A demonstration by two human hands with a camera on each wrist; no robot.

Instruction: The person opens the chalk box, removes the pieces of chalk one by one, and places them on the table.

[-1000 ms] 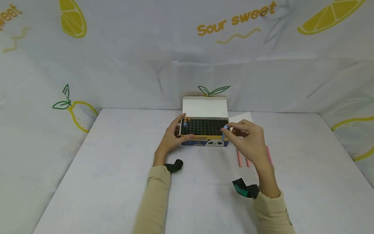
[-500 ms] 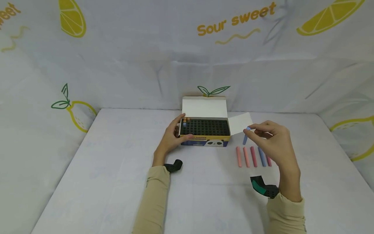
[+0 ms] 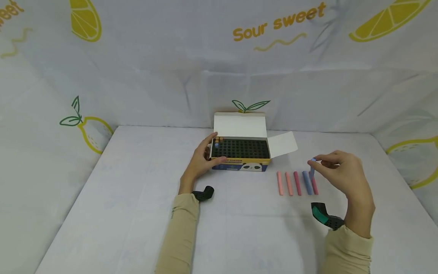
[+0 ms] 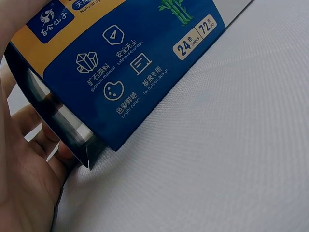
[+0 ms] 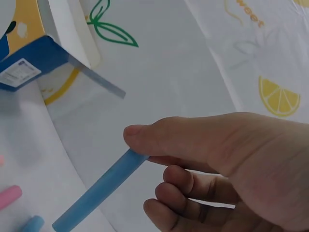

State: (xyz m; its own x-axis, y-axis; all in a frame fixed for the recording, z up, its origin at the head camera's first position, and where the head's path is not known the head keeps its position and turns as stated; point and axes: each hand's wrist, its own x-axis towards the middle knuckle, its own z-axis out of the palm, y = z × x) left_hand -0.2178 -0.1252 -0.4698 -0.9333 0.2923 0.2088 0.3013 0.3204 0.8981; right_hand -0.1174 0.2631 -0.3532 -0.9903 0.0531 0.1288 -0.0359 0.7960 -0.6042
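Observation:
My left hand (image 3: pixel 200 161) grips the left end of an open chalk box (image 3: pixel 236 164), thumb along its front. Several orange chalks (image 3: pixel 219 139) and a blue one (image 3: pixel 216 145) stand in the holes of its black insert at the left end. My right hand (image 3: pixel 343 173) pinches the upper end of a blue chalk stick (image 5: pixel 99 191) between thumb and finger. This stick points down, above the right end of a row of loose chalks. In that row lie two light pink sticks (image 3: pixel 289 183), a dark pink one (image 3: pixel 297 183), a blue one (image 3: pixel 307 183) and another dark pink one (image 3: pixel 315 186).
The box's white lid (image 3: pixel 239 125) stands up at the back, close to the printed cloth wall (image 3: pixel 164 91). A side flap (image 3: pixel 283 144) sticks out to the right. White cloth covers the table (image 3: pixel 137 213).
My right hand has carried the blue chalk from the box's right end rightward and toward me, to above the loose row. My left hand has stayed on the box.

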